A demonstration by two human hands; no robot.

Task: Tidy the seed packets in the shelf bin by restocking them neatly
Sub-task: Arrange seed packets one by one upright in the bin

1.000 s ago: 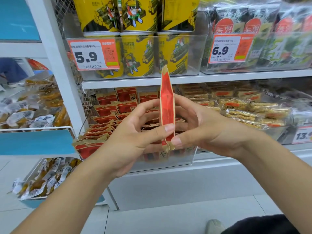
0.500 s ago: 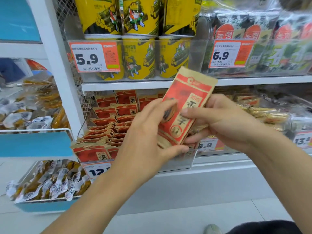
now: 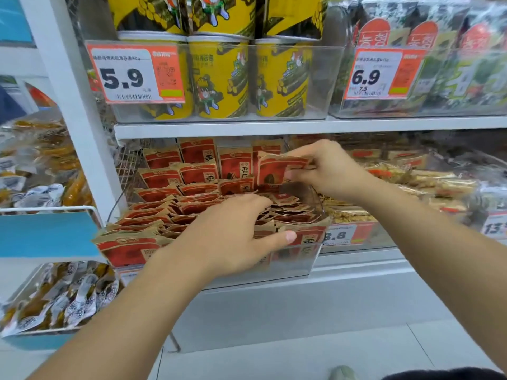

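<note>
Several red-and-tan seed packets point(image 3: 175, 204) stand in rows inside a clear shelf bin point(image 3: 299, 263) on the lower shelf. My right hand point(image 3: 326, 170) pinches one seed packet point(image 3: 274, 171) upright over the back right of the bin. My left hand point(image 3: 233, 234) reaches into the front rows, fingers curled among the packets and thumb against the front packet. Whether it grips one is hidden.
Yellow snack cans point(image 3: 219, 78) and dark seaweed packs point(image 3: 439, 64) fill clear bins on the shelf above, close over my right hand. Snack bars point(image 3: 411, 182) lie right of the bin. Wire baskets of wrapped snacks point(image 3: 63, 297) hang at left. White upright post point(image 3: 74, 105).
My right hand carried the packet from in front of me up and back into the bin's rear. My left hand let go of it and dropped into the front rows.
</note>
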